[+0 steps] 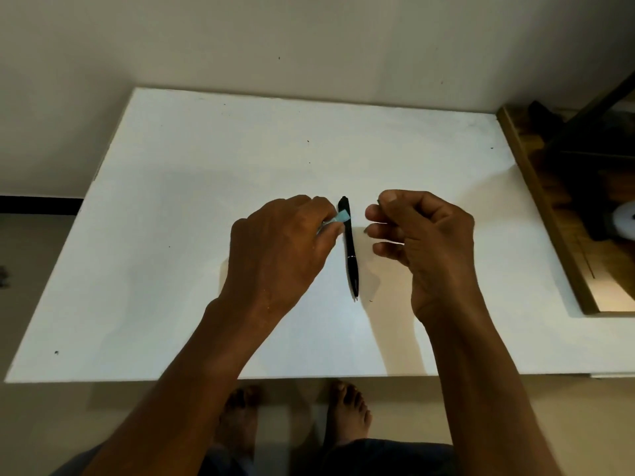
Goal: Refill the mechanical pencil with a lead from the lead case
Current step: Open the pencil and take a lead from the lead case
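I begin from the near side. Both forearms come up over the near edge of the white counter (171, 201), and the two hands stand almost level with each other, with a narrow gap between them.

In this gap lies the mechanical pencil (351, 250), black, flat on the counter. Its long axis runs nearly straight away from me: the writing tip is at the near end, just beyond the wrists, and the push-button end is at the far end, between the fingertips of both hands. I judge that the next move depends on this, because a lead must enter from one of these ends.

The left hand (278, 242) is closed around the lead case (343, 218), of which I see only a pale blue corner coming out between thumb and fingers. This corner lies over the far part of the pencil; whether it touches the pencil I cannot tell.

The right hand (422, 235) is curled, thumb against the first finger as in a pinch. Perhaps it holds a lead, but something so thin does not show, so I cannot tell. It is just beside the pencil and does not touch it. Both hands are about equally near the button end.
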